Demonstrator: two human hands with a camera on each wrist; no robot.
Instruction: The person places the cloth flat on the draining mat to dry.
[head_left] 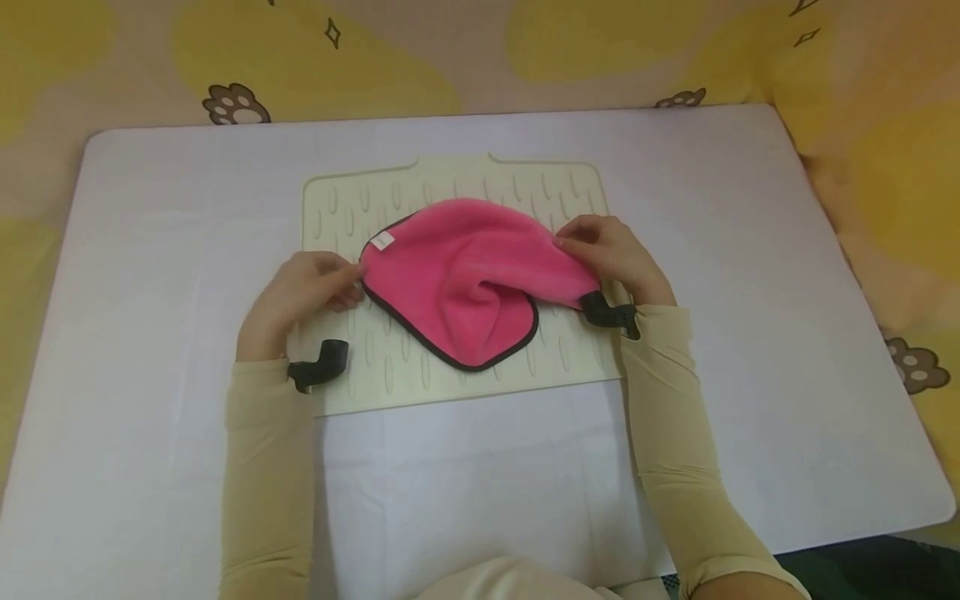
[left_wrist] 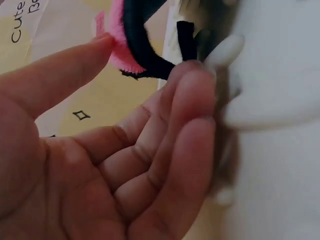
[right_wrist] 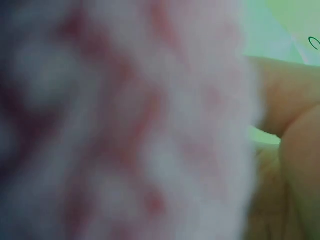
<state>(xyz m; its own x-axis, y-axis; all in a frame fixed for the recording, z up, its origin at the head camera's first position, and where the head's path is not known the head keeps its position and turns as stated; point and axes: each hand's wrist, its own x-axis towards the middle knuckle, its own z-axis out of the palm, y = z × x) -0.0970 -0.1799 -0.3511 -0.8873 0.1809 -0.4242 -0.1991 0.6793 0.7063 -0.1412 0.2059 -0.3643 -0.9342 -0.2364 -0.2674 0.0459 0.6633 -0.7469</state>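
A pink cloth [head_left: 420, 283] with a dark edging and a small white tag [head_left: 382, 240] lies rumpled, its right part lifted and folded over. My left hand [head_left: 303, 287] pinches its left edge; in the left wrist view the thumb touches the pink pile and the curled fingers [left_wrist: 192, 95] are by the black edging [left_wrist: 137, 40]. On the right, my right hand [head_left: 611, 250] pinches the cloth's upper right edge between thumb and fingers. Blurred cloth [right_wrist: 125, 125] fills most of the right wrist view and hides the fingertips there.
Under the cloth is a cream ridged mat [head_left: 390, 371] with a notch in its far edge. It lies on a white-covered table [head_left: 150, 333]. Yellow patterned fabric [head_left: 450, 50] with paw prints surrounds the table. A black wrist mount [head_left: 322, 365] sticks out from the left sleeve.
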